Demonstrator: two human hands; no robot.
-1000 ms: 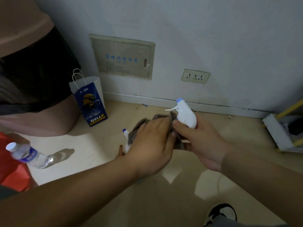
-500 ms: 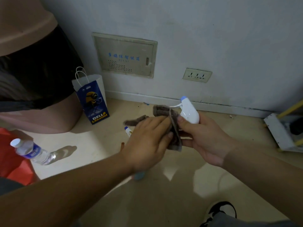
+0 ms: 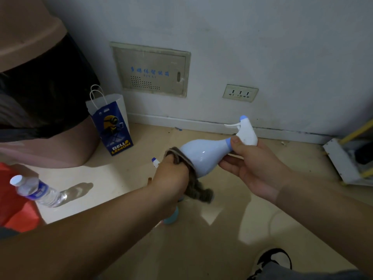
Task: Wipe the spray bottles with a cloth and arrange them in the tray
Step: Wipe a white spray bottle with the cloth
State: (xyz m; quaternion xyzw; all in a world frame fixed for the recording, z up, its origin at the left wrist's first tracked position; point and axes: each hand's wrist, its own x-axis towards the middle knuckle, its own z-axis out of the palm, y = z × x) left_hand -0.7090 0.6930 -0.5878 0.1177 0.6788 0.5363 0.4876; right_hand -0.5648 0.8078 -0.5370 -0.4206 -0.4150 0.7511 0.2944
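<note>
One glossy pale-blue spray bottle (image 3: pixel 203 156) with a white trigger head lies tilted above the floor (image 3: pixel 222 249), my right hand (image 3: pixel 256 168) gripping its neck, my left hand (image 3: pixel 171 178) clamping the brown cloth (image 3: pixel 199 191), which earlier hid the whole body, round its base; wall (image 3: pixel 282 47) and paper bag (image 3: pixel 113 126) stand well apart.

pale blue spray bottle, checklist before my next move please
1. Right hand grips pale blue plastic spray bottle at its neck: ok.
2. Left hand holds brown fuzzy cloth around the bottle's base: ok.
3. Whole bottle wiped: cannot tell.
4. Tray in view: not ok, none shows.
5. Second white-and-blue spray nozzle behind left hand, wiped: cannot tell.
</note>
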